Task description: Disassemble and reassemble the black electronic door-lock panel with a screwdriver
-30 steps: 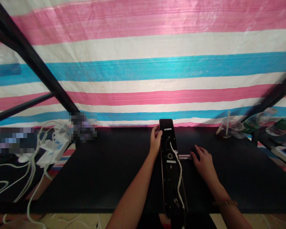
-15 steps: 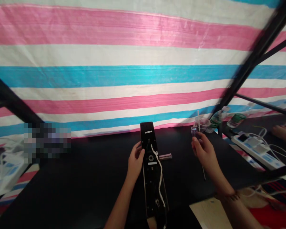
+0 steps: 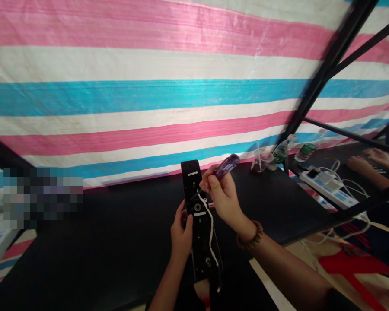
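The black panel is lying lengthwise in front of me on the counter, its white cable trailing toward me. My left hand is holding on at the panel's left edge, fingers curling against the side. My right hand, no longer hanging well off to the right, is now bringing the screwdriver over the panel's upper part, fingers clenching its purple handle. So both hands are now working at the panel; whether the tip is touching it, I am not managing to tell.
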### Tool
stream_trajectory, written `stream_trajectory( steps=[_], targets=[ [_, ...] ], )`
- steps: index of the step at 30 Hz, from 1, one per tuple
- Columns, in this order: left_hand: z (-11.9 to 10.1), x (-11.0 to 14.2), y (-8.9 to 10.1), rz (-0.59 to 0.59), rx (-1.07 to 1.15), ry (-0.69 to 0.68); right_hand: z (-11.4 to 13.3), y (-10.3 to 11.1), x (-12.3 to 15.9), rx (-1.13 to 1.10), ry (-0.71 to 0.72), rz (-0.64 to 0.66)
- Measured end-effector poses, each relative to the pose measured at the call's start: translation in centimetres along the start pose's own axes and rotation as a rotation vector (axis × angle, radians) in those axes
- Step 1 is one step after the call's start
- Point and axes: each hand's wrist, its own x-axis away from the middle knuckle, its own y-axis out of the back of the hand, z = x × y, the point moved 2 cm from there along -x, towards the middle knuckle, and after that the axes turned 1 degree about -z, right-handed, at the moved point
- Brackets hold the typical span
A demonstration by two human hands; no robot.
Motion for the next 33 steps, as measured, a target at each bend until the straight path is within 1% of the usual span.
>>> stream_trajectory(
  steps=[3,6,8,10,13,16,19,21,24,27,29,33],
  targets=[
    [-0.2,0.1,0.0,-0.014,-0.051,-0.016,-1.8,-0.9,0.0,0.029,-0.027,0.063],
    [-0.3,0.0,0.1,-0.01,-0.074,-0.02,-3.1,-0.8,0.6,0.145,-0.021,0.113],
    [-0.3,-0.1,0.1,-0.005,-0.081,-0.022,-3.5,-0.6,1.0,0.212,-0.01,0.144],
    [-0.3,-0.1,0.1,-0.004,-0.084,-0.023,-3.4,-0.5,1.2,0.268,-0.005,0.186],
    [-0.3,-0.1,0.0,-0.011,-0.076,-0.028,-2.5,-0.8,0.8,0.394,0.007,0.275],
    [-0.4,-0.1,-0.1,-0.024,-0.074,-0.035,-1.4,-1.1,0.1,0.548,0.073,0.342],
    [-0.4,0.1,-0.2,-0.03,-0.075,-0.051,-0.9,-1.1,-0.6,0.662,0.155,0.328],
    [-0.5,0.3,-0.2,-0.023,-0.064,-0.065,-0.9,-0.9,-0.7,0.693,0.166,0.31],
    [-0.6,0.4,-0.2,-0.015,-0.06,-0.078,-1.3,-0.6,-0.4,0.7,0.179,0.256],
    [-0.4,0.4,-0.2,-0.018,-0.061,-0.08,-1.6,-0.7,0.2,0.655,0.198,0.19],
    [-0.2,0.5,-0.1,-0.021,-0.057,-0.08,-1.8,-0.8,0.7,0.612,0.197,0.195],
    [0.0,0.6,-0.1,-0.013,-0.044,-0.067,-2.0,-0.8,1.4,0.584,0.169,0.275]
  ],
)
